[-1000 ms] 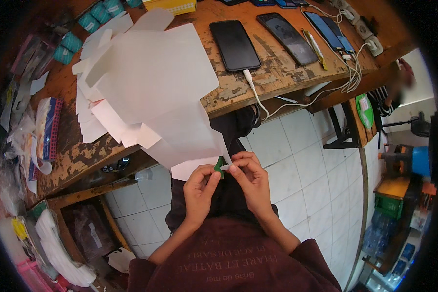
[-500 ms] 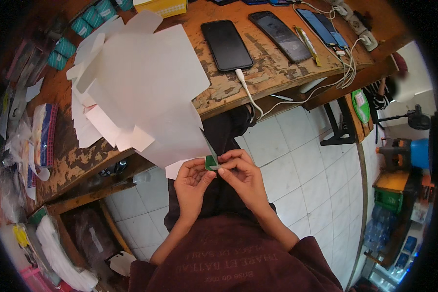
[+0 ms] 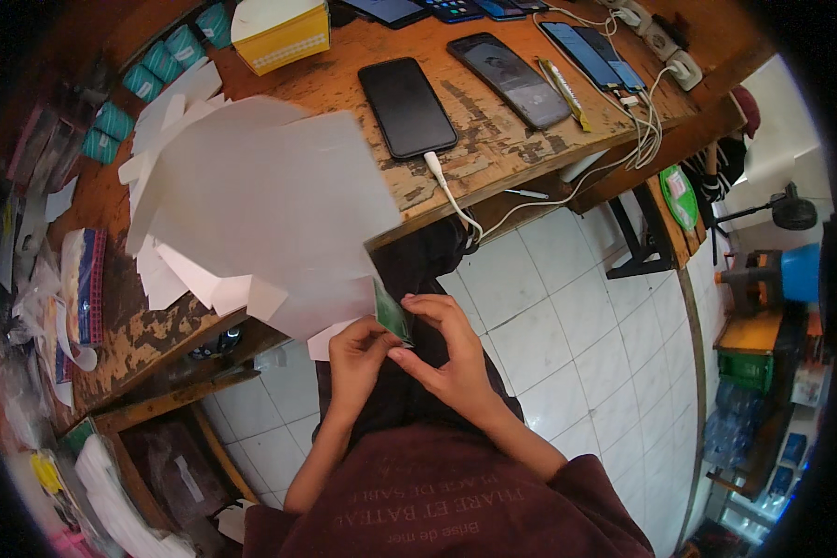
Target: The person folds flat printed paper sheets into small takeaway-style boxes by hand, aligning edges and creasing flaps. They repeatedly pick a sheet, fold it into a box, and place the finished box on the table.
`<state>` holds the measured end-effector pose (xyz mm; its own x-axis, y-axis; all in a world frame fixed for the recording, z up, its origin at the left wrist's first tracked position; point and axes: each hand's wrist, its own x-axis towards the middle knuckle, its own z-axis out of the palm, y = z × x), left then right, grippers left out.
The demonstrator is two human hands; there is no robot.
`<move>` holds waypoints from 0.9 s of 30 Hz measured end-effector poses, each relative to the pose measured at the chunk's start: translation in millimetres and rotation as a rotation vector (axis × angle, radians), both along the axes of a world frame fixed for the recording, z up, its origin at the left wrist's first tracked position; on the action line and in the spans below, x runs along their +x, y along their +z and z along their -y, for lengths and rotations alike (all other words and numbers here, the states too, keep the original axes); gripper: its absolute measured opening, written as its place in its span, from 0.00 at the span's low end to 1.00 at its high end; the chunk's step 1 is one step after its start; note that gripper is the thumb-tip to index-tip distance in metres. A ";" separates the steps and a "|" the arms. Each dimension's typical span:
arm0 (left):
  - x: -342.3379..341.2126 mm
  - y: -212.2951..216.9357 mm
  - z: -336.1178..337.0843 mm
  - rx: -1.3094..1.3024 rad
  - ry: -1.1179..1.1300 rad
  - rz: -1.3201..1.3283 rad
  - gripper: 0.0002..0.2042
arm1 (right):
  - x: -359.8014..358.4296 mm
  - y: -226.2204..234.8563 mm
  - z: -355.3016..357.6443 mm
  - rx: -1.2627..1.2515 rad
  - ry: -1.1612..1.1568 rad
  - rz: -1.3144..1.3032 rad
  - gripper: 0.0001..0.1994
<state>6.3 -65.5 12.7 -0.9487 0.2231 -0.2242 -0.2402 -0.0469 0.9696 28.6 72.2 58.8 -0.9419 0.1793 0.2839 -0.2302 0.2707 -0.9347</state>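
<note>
A large die-cut white cardboard sheet, with flaps along its sides, slants from the table down toward my lap. At its near end a green-printed part shows between my hands. My left hand is closed, fingers and thumb pinching the sheet's near edge beside the green part. My right hand curves around the other side of it, thumb and fingers apart. Its thumb tip lies close to my left fingertips, and its index fingertip is near the green edge. Whether the right fingertips touch the cardboard is hard to tell.
More white cut sheets lie under the large one on the worn wooden table. A black phone with a white cable, other phones, a yellow box and teal rolls stand farther back. A power strip runs along the right.
My right thumb and fingers have spread from a pinch at the green part. More of the green surface shows, and the sheet's near end has shifted slightly. The whole view has moved a little.
</note>
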 end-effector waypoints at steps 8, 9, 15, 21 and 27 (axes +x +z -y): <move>1.2 38.6 4.0 -0.309 0.144 -0.266 0.08 | -3.4 2.1 -1.9 0.051 -0.001 -0.020 0.08; 1.9 48.0 6.7 -0.402 0.230 -0.374 0.09 | -3.6 3.1 -1.0 0.036 0.029 -0.029 0.09; 13.4 79.6 29.4 -0.145 0.243 -0.313 0.24 | 1.9 14.6 5.6 0.165 0.243 -0.134 0.15; 34.3 107.6 40.2 -0.125 0.456 -0.218 0.22 | 4.5 37.6 11.4 0.293 0.301 -0.300 0.18; 24.9 96.4 65.5 0.052 0.416 0.039 0.19 | 1.8 30.6 10.2 0.155 0.297 -0.207 0.12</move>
<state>31.2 -131.0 109.2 -0.9514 -0.1649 -0.2602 -0.2268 -0.1964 0.9539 30.4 62.0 89.4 -0.8662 -0.1523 0.4760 -0.4995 0.2980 -0.8135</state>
